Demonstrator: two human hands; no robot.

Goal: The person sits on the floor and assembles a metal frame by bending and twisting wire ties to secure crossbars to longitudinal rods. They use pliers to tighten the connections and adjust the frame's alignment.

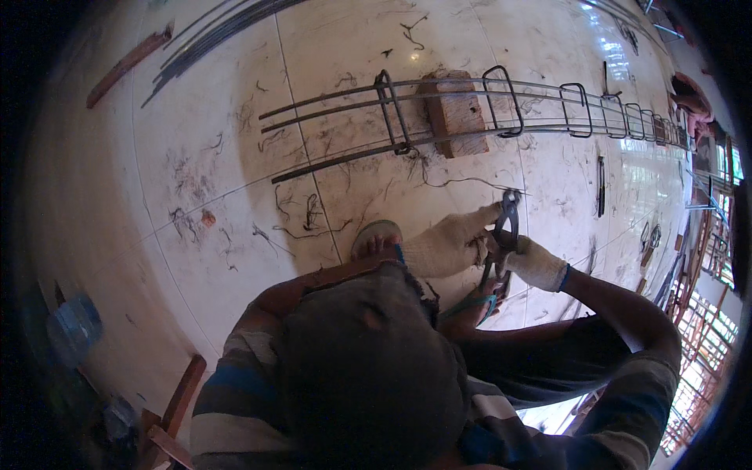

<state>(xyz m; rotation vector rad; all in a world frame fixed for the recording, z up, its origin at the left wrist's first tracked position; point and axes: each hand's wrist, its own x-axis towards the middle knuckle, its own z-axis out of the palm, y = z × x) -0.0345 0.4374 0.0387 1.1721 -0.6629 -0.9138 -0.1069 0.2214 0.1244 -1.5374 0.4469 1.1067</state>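
Note:
A pair of dark metal end-cutting pincers (510, 215) stands between my two gloved hands, with its jaws pointing away from me. My right hand (536, 265), in a cream knit glove, is closed around the handles. From the other side my left hand (442, 247), in a matching glove, has its fingers bent against the pincers; its fingertips are partly hidden. A thin tie wire (462, 182) runs from the near stirrup corner toward the jaws. Beyond lies a rebar cage (337, 163) of long bars with square stirrups (394, 113), propped on a reddish-brown block (456, 117).
Wire scraps (309, 211) litter the tiled floor (235, 235). Loose rebar (211, 39) and a wooden strip (129, 66) lie far left. A dark slender tool (601, 186) rests to the right. Another person (693, 106) is at the cage's far end. A plastic bottle (74, 321) stands left.

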